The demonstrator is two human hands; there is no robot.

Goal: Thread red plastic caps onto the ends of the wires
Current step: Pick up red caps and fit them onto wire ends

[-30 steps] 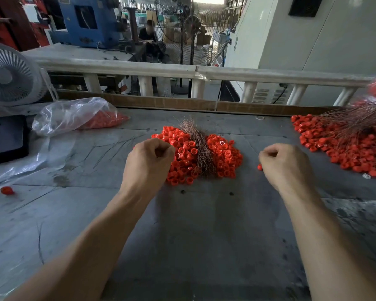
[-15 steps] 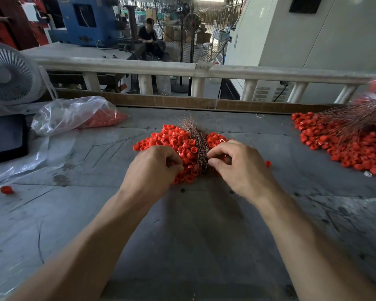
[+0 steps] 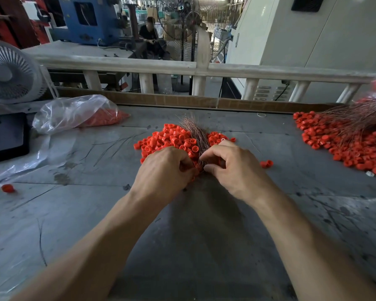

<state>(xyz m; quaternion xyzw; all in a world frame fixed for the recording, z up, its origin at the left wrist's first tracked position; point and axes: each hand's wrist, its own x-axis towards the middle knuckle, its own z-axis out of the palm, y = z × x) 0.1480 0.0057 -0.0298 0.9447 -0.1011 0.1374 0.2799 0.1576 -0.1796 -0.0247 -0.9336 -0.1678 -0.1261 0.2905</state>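
Pinching at the wire bundle (image 3: 195, 137) mid-frame, our left hand (image 3: 164, 170) and right hand (image 3: 234, 168) are picking one wire; next, we judge, seating a red cap (image 3: 174, 137).

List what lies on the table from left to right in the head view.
Lone red cap → clear plastic bag → central pile of red caps with the wire bundle → stray cap → right-hand heap of caps.

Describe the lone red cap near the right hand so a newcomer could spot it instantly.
Start at the central pile of red caps on the grey table, where both hands meet. Just right of the right hand lies one stray cap, alone on bare metal, apart from every pile.
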